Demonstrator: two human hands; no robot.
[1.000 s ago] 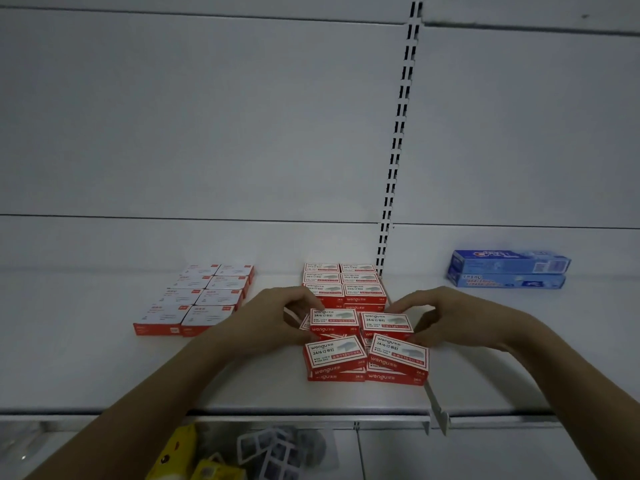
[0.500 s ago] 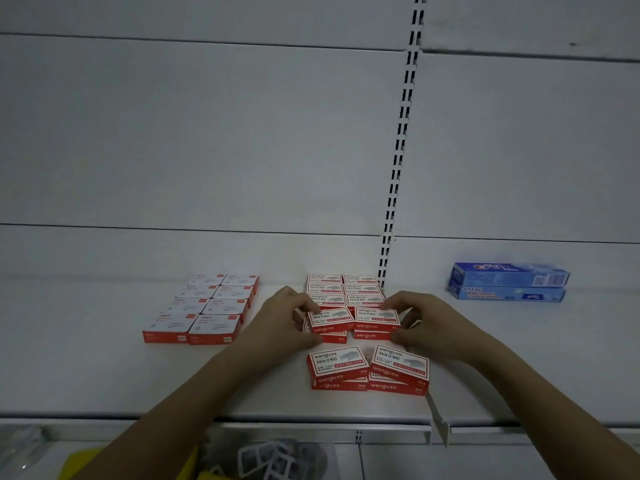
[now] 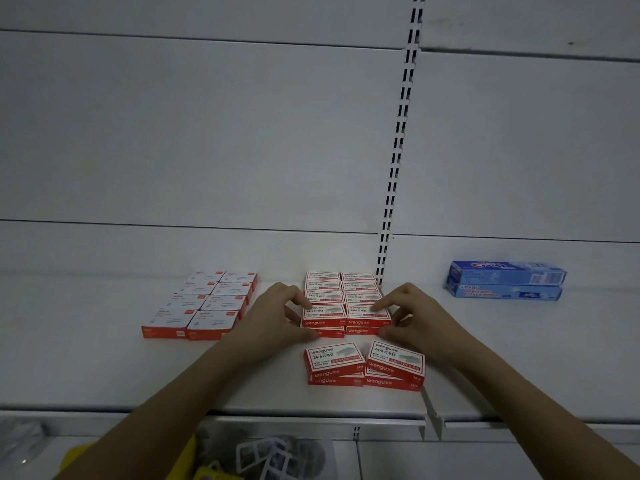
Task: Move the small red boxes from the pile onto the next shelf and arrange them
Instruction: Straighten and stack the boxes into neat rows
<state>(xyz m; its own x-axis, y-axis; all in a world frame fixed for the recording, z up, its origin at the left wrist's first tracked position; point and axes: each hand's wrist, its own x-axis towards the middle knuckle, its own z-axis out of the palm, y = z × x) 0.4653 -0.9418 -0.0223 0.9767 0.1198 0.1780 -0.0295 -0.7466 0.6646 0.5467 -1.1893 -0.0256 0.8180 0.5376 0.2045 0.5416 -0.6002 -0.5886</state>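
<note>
Head view, white shelf (image 3: 86, 368). I am seeing both hands working at the middle block of small red boxes (image 3: 341, 292), which is sitting against the back panel just left of the slotted upright (image 3: 398, 161), two columns wide and stacked at least two layers high at its front.

Left hand (image 3: 273, 320): fingers are curling round the left end of the front-left stack (image 3: 323, 318), fingertips on its top edge, thumb lying low against the lower box. It is gripping that stack.

Right hand (image 3: 420, 315): fingertips are resting on the lid of the front-right stack (image 3: 367, 318), thumb tucking in at its right lower side. It is pinching that stack.

The two stacks are sitting touching each other and the row behind.

Nearer the shelf lip, a loose pile (image 3: 365, 367) is lying askew: two boxes on top, tilted out of square, over at least two beneath. A small strip of bare shelf is separating it from the held stacks.

Left, well apart: a second red block (image 3: 204, 304), two columns, four rows. Right, past the upright: two blue cartons (image 3: 505, 280), one on the other.

Open shelf is lying between the blocks and along the front edge (image 3: 311, 415). A divider tab (image 3: 433, 410) is jutting out at the lip just right of the loose pile.
</note>
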